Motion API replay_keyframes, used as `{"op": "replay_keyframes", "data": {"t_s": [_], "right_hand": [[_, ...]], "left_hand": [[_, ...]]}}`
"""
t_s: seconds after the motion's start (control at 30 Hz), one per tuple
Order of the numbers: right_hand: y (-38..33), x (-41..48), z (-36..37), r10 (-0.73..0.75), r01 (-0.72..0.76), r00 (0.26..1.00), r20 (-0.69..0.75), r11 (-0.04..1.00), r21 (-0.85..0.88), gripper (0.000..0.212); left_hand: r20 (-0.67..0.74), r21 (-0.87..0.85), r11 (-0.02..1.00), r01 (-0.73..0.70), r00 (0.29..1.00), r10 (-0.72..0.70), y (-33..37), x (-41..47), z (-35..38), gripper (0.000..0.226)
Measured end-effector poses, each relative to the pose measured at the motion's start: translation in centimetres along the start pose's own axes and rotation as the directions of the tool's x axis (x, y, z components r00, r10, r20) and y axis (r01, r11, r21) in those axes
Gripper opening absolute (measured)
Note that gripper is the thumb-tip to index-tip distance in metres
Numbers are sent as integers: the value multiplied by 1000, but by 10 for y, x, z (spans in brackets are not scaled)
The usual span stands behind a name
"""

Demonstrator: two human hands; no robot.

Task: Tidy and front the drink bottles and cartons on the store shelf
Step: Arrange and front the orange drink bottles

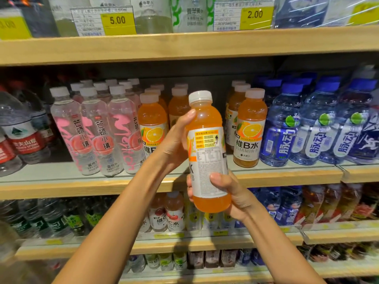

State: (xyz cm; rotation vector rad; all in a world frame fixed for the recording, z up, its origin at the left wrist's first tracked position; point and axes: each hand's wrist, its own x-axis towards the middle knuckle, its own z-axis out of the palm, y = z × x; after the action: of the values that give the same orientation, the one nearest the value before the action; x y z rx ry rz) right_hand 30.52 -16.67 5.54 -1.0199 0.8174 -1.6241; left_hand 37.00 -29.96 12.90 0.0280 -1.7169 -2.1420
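An orange vitamin drink bottle (207, 152) with a white cap is held upright in front of the middle shelf (86, 186), its back label with small print facing me. My left hand (176, 140) grips its upper half from the left. My right hand (227, 193) grips its lower part from the right and below. Behind it a gap shows in the row of matching orange bottles, between one at the left (152, 128) and one at the right (251, 130).
Clear bottles with pink labels (96, 130) stand left of the orange row, blue-capped bottles (303, 124) to the right, red-labelled water bottles (22, 136) at far left. An upper shelf carries yellow price tags (118, 20). Lower shelves hold several more bottles (172, 212).
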Motion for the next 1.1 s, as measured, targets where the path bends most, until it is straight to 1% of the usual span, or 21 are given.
{"op": "replay_keyframes", "data": {"t_s": [0.07, 0.1, 0.13, 0.17, 0.23, 0.27, 0.33, 0.4, 0.5, 0.57, 0.63, 0.7, 0.77, 0.83, 0.87, 0.9, 0.97, 1.03, 1.1], "right_hand": [[-5, -2, 0, -73, 46, 983, -170, 987, -156, 70], [-7, -2, 1, -115, 60, 965, -235, 971, -230, 65], [-9, -2, 2, -156, 66, 945, -286, 952, -300, 61], [-10, -1, 5, -195, 66, 925, -327, 928, -367, 57], [-9, 2, 9, -283, 56, 874, -395, 866, -497, 47], [-6, 3, 12, -334, 39, 840, -428, 824, -566, 44], [-1, 6, 16, -429, -22, 774, -467, 718, -696, 46], [6, 7, 21, -473, -86, 737, -482, 642, -762, 47], [15, 6, 27, -481, -111, 726, -492, 625, -773, 55], [16, 5, 28, -467, -81, 751, -466, 635, -768, 58], [12, 3, 24, -428, -9, 803, -415, 687, -727, 58], [4, 1, 17, -325, 40, 872, -367, 793, -607, 60], [-3, 0, 10, -153, -1, 934, -324, 903, -430, 68], [-8, -2, 5, 10, -87, 963, -268, 957, -278, 87], [-8, -3, 3, 60, -113, 972, -227, 967, -230, 94], [-7, -3, 1, 81, -118, 980, -183, 972, -201, 96], [-4, -2, 0, 75, -97, 989, -126, 979, -178, 89], [0, 0, 2, 26, -57, 988, -151, 976, -209, 75], [6, 2, 2, -29, -28, 975, -219, 968, -251, 62]], "left_hand": [[-182, 189, 978, -89, 975, 124, -3, -3, 2, 34], [-255, 262, 955, -136, 945, 204, -3, -5, 4, 26], [-315, 334, 926, -173, 906, 283, -2, -6, 7, 23], [-346, 399, 897, -192, 874, 341, -1, -7, 10, 25], [-356, 476, 859, -189, 851, 385, 0, -9, 20, 43], [-370, 478, 861, -175, 849, 377, 1, -9, 25, 50], [-426, 448, 882, -147, 832, 355, -1, -7, 36, 51], [-497, 438, 889, -134, 788, 364, -3, -4, 42, 51], [-571, 415, 898, -147, 726, 383, -4, 0, 44, 45], [-584, 371, 915, -155, 727, 360, -3, 1, 42, 38], [-558, 282, 946, -159, 775, 297, 0, 1, 37, 23], [-495, 144, 983, -115, 852, 172, 2, -1, 31, 17], [-357, -9, 999, -49, 933, 42, 5, -2, 24, 26], [-187, -127, 992, 18, 982, -41, 9, -2, 18, 36], [-106, -168, 985, 36, 993, -54, 9, -2, 16, 40], [-37, -208, 977, 42, 998, -50, 9, -2, 14, 46], [73, -286, 957, 55, 997, -35, 7, 2, 11, 59], [135, -336, 939, 74, 990, -29, 2, 5, 7, 62], [149, -365, 927, 87, 988, -34, -3, 7, 6, 64]]}}
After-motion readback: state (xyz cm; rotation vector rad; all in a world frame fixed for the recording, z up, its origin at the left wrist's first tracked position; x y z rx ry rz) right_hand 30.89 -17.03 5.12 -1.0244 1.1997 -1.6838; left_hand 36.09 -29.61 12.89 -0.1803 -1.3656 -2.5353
